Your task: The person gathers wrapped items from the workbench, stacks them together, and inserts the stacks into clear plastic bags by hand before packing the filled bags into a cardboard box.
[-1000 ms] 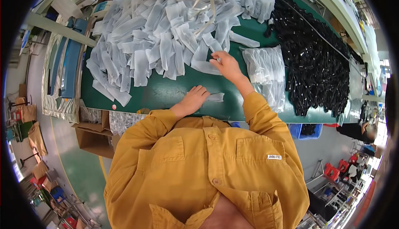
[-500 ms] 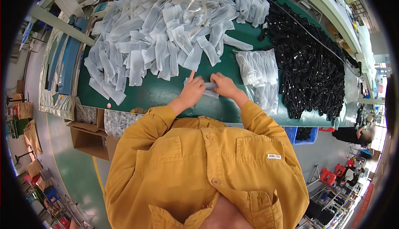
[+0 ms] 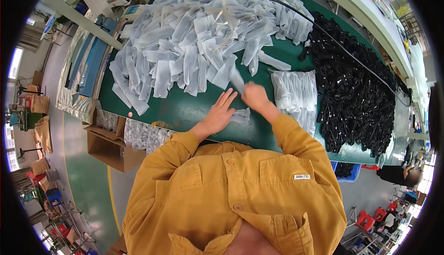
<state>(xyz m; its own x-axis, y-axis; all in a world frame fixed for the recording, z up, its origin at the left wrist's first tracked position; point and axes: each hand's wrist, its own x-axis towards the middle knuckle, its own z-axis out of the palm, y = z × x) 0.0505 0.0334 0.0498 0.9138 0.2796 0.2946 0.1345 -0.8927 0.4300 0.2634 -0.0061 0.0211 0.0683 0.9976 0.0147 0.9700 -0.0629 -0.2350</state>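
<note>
Our left hand [image 3: 218, 114] lies flat, pinning a small clear bag [image 3: 240, 116]. Our right hand [image 3: 254, 97] pinches another bag [image 3: 237, 80]; it may slip

The person wears a mustard-yellow long-sleeved work shirt [image 3: 240, 185] with a buttoned front placket, two flapped chest pockets and a small white label [image 3: 303, 177] with dark lettering above one pocket. Both hands are bare.
</note>
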